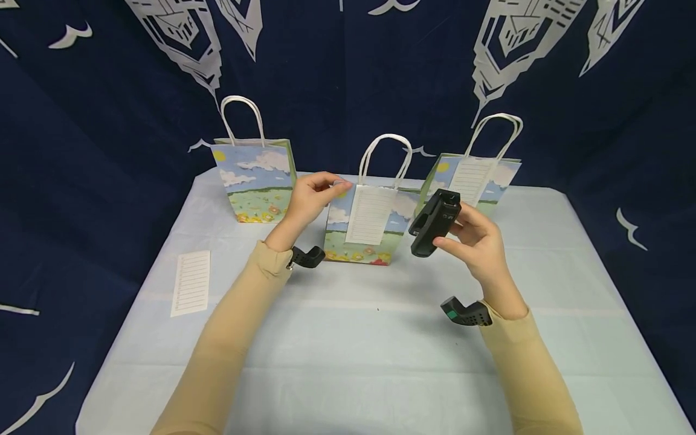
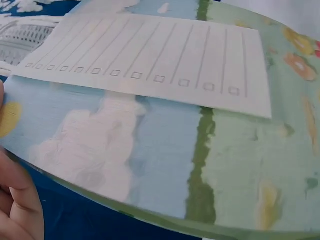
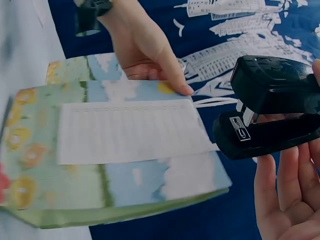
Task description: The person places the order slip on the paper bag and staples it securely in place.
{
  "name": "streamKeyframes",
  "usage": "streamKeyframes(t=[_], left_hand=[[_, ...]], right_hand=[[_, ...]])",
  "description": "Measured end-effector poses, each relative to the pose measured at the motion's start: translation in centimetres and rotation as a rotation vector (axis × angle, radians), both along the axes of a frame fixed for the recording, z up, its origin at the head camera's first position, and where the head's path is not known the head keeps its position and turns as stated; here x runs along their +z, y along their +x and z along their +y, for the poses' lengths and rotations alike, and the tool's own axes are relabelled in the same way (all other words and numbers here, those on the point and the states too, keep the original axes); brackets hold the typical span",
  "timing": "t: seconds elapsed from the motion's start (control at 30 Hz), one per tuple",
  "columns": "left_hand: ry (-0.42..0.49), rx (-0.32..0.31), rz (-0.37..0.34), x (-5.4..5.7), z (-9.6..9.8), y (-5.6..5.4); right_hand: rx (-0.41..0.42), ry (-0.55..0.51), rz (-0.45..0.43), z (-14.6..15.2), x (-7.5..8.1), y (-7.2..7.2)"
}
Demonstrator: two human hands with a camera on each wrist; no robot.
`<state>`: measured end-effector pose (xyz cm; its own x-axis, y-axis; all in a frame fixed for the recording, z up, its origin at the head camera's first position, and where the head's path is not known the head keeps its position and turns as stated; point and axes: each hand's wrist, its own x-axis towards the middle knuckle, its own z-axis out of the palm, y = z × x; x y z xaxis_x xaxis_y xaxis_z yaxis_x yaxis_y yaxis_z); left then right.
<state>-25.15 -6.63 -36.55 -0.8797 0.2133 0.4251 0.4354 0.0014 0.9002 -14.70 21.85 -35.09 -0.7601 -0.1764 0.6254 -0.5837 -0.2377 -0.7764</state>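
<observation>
My left hand pinches the top left corner of the middle paper gift bag, which has a painted meadow and sky on it. A lined checklist card lies against that bag's front, its upper end at the rim below the white handles. In my right hand I hold a black stapler, just right of the bag and apart from it. The right wrist view shows the stapler's jaws parted, facing the top edge of the bag and card.
Another bag stands at the back left. At the back right is a bag with a card on its front. A loose lined card lies on the white table at the left. Behind hangs a dark blue cloth.
</observation>
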Motion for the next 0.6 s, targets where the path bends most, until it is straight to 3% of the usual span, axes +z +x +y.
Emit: streamKeyframes(t=[0.23, 0.4, 0.47, 0.6], left_hand=[[0.051, 0.039, -0.035, 0.6, 0.7, -2.4], [0.046, 0.084, -0.067, 1.8, 1.2, -2.3], [0.061, 0.095, -0.079, 1.6, 1.4, -2.6], [0.107, 0.124, -0.112, 0.4, 2.1, -4.4]], right_hand=[[-0.025, 0.01, -0.047, 1.9, -1.5, 1.2], [-0.035, 0.011, -0.093, 3.4, -2.4, 2.1], [-0.036, 0.018, -0.112, 4.0, -2.7, 2.5], [-0.101, 0.091, -0.189, 5.4, -3.8, 3.4]])
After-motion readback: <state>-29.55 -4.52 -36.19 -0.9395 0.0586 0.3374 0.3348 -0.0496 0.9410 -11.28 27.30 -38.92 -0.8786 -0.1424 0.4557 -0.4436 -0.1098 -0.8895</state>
